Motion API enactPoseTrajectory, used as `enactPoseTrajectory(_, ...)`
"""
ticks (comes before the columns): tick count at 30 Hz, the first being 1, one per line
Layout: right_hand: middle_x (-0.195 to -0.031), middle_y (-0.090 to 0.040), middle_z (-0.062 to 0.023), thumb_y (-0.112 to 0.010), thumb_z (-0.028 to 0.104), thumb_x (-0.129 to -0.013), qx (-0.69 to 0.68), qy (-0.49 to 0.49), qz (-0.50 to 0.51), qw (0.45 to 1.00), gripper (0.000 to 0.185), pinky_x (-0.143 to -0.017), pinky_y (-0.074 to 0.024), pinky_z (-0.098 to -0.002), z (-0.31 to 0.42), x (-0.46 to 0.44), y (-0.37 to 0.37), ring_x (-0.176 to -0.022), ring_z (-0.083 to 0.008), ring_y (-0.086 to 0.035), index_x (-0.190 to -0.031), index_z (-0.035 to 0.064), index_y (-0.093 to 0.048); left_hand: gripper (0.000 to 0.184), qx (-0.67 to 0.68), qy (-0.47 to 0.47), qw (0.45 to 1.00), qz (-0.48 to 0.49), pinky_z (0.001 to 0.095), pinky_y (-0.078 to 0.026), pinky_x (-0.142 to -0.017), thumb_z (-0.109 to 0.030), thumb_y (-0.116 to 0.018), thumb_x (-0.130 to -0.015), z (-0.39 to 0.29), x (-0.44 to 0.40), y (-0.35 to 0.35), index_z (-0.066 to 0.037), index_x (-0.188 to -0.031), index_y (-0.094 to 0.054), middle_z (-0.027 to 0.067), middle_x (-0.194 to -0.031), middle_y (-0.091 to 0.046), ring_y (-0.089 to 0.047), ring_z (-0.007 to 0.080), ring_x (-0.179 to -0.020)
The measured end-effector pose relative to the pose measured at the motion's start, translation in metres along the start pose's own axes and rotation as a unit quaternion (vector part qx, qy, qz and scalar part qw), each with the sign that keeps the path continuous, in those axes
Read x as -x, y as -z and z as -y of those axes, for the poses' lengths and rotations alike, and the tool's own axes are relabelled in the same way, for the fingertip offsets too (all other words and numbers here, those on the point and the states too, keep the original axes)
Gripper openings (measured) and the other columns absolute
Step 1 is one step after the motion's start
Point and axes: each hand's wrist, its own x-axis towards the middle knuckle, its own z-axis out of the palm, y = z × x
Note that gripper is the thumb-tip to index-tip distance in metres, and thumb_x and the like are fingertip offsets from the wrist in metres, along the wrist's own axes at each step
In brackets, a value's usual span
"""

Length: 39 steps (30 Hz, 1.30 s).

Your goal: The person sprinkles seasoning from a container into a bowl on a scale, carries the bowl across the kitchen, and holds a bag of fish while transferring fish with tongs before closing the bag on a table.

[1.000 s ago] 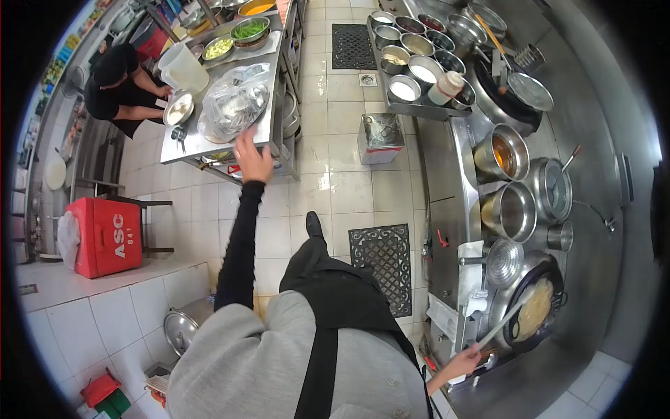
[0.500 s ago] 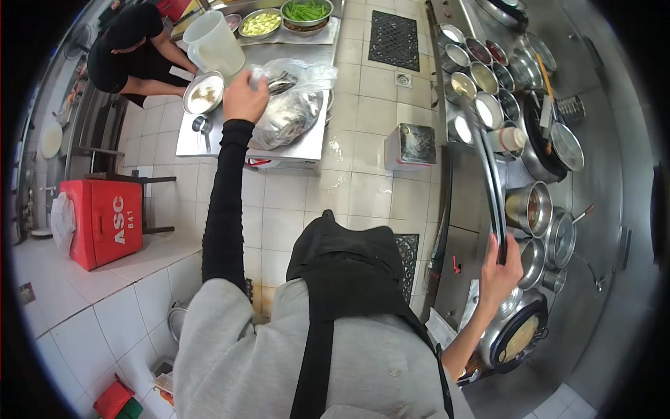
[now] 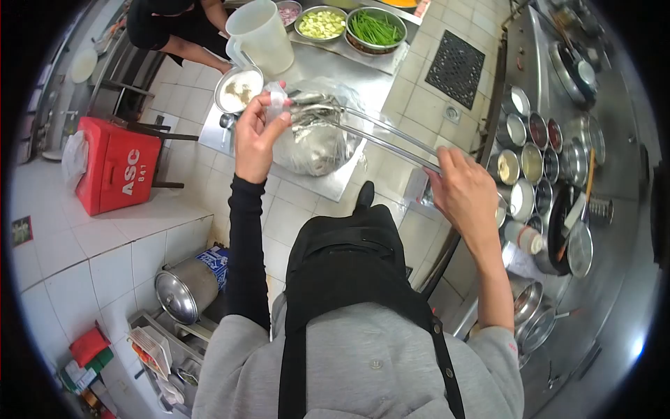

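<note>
Head view, the only one. Clear plastic bag (image 3: 314, 155) sits on the near part of the steel table (image 3: 310, 64), bulky and creased, mouth toward the left hand (image 3: 255, 143). That hand: thumb and fingers pinched together on gathered film at the bag's mouth. Right hand (image 3: 464, 192): closed round the handle end of long metal tongs (image 3: 391, 146), far ends in at the bag's opening, among dark, silvery contents. Glare and folded film there; possibly fish, but cannot tell, nor whether the tips grip anything.

Nearby: translucent jug (image 3: 269, 45) beyond the bag; bowl (image 3: 222, 106) with white and brownish contents, just beside the left hand; green stalks (image 3: 375, 29) in a farther bowl. A co-worker's arm (image 3: 199, 56) reaches in beside the jug.

Handling, by judgement: film limp, thin, likely slippery if wet, easily torn by metal edges. Filled bag probably fairly heavy and sagging; lifting wants gathered film at the neck plus support beneath. Tongs stiff, smooth; best held well back on the arms, as here. Contents look soft and slick, better taken across the thick part than by an end.

Writing: red box (image 3: 105, 164) reads "ASC" and "841". Blue-and-white wrapping (image 3: 215, 264) beside the lidded pot (image 3: 176, 297) carries lettering, not legible. No label made out on bag or tongs.
</note>
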Motion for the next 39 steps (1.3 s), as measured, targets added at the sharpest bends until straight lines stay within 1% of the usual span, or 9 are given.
enactPoseTrajectory(10, -0.084, -0.059, -0.0092, -0.075, 0.028, -0.085, -0.012, 0.115, 0.064, 0.991, 0.033, -0.066, -0.0547, -0.0383, -0.051, -0.093, -0.020, -0.074, -0.0283, -0.067, -0.099, 0.0029, -0.059, 0.014, 0.078, -0.047, 0.995, -0.041, 0.0341, -0.039, -0.106, -0.001, -0.061, -0.088, -0.036, -0.003, -0.020, 0.001, -0.102, -0.061, 0.0317, -0.150, -0.043, -0.047, 0.0245, -0.132)
enactPoseTrajectory(14, -0.082, -0.063, -0.0173, -0.076, 0.029, -0.086, -0.141, 0.015, 0.144, 0.979, 0.034, -0.063, -0.0509, -0.0434, -0.083, -0.084, 0.001, -0.071, -0.0387, -0.064, -0.102, 0.0031, -0.061, 0.022, 0.072, -0.017, 0.994, -0.083, 0.0356, -0.038, -0.108, -0.001, -0.062, -0.088, -0.040, -0.001, -0.018, 0.003, -0.110, -0.061, 0.0294, -0.150, -0.044, -0.047, 0.0256, -0.135)
enactPoseTrajectory(17, -0.077, -0.065, -0.0196, -0.077, 0.030, -0.086, -0.220, -0.081, 0.145, 0.961, 0.035, -0.061, -0.0489, -0.0416, -0.109, -0.062, 0.004, -0.066, -0.0391, -0.062, -0.099, 0.0000, -0.063, 0.040, 0.040, 0.016, 0.996, -0.080, 0.0281, -0.043, -0.092, -0.003, -0.064, -0.087, -0.039, -0.004, -0.006, 0.002, -0.125, -0.055, 0.0241, -0.149, -0.048, -0.053, 0.0114, -0.105)
enactPoseTrajectory(22, -0.064, -0.058, -0.0073, -0.081, 0.040, -0.085, -0.351, -0.290, 0.124, 0.882, 0.047, -0.058, -0.0430, -0.0362, -0.096, -0.040, -0.051, -0.061, -0.0156, -0.051, -0.094, -0.0029, -0.064, 0.040, 0.010, 0.080, 0.993, -0.089, 0.0253, -0.046, -0.079, -0.006, -0.065, -0.092, -0.051, -0.001, -0.020, 0.002, -0.129, -0.054, 0.0160, -0.146, -0.054, -0.054, 0.0077, -0.094)
enactPoseTrajectory(24, -0.067, -0.059, -0.0080, -0.083, 0.045, -0.081, -0.337, -0.312, 0.102, 0.882, 0.053, -0.058, -0.0432, -0.0362, -0.075, -0.047, -0.092, -0.063, -0.0159, -0.052, -0.091, -0.0026, -0.064, 0.036, -0.031, 0.111, 0.989, -0.090, 0.0236, -0.046, -0.071, -0.005, -0.064, -0.094, -0.056, 0.001, -0.026, 0.002, -0.128, -0.053, 0.0144, -0.143, -0.057, -0.055, 0.0065, -0.086)
enactPoseTrajectory(26, -0.072, -0.062, -0.0091, -0.086, 0.048, -0.076, -0.455, -0.342, 0.093, 0.817, 0.056, -0.062, -0.0462, -0.0355, -0.050, -0.059, -0.141, -0.068, -0.0159, -0.057, -0.091, -0.0031, -0.066, 0.032, -0.093, 0.139, 0.982, -0.090, 0.0219, -0.046, -0.063, -0.004, -0.062, -0.097, -0.054, 0.002, -0.024, 0.001, -0.126, -0.052, 0.0134, -0.139, -0.060, -0.055, 0.0055, -0.077)
enactPoseTrajectory(28, -0.073, -0.066, -0.0096, -0.088, 0.045, -0.074, -0.489, -0.343, 0.009, 0.802, 0.055, -0.065, -0.0491, -0.0346, -0.018, -0.081, -0.166, -0.069, -0.0164, -0.061, -0.092, -0.0036, -0.069, 0.031, -0.130, 0.172, 0.973, -0.080, 0.0217, -0.047, -0.058, -0.003, -0.062, -0.097, -0.056, 0.004, -0.019, 0.001, -0.125, -0.051, 0.0128, -0.133, -0.063, -0.054, 0.0057, -0.071)
enactPoseTrajectory(33, -0.074, -0.070, -0.0106, -0.085, 0.027, -0.078, -0.597, -0.379, 0.047, 0.705, 0.040, -0.064, -0.0500, -0.0328, 0.003, -0.100, -0.227, -0.067, -0.0136, -0.062, -0.096, -0.0060, -0.072, 0.026, -0.112, 0.214, 0.968, -0.061, 0.0223, -0.048, -0.055, -0.002, -0.061, -0.097, -0.065, 0.011, -0.007, 0.003, -0.122, -0.053, 0.0122, -0.115, -0.067, -0.054, 0.0073, -0.066)
enactPoseTrajectory(39, -0.073, -0.064, -0.0003, -0.075, 0.009, -0.086, -0.654, -0.413, -0.111, 0.624, 0.015, -0.057, -0.0442, -0.0281, 0.020, -0.068, -0.097, -0.063, -0.0096, -0.055, -0.091, -0.0019, -0.066, 0.047, -0.005, 0.147, 0.989, 0.025, 0.0245, -0.048, -0.060, -0.002, -0.060, -0.095, -0.075, 0.020, 0.015, 0.010, -0.139, -0.048, 0.0131, -0.121, -0.062, -0.055, 0.0090, -0.071)
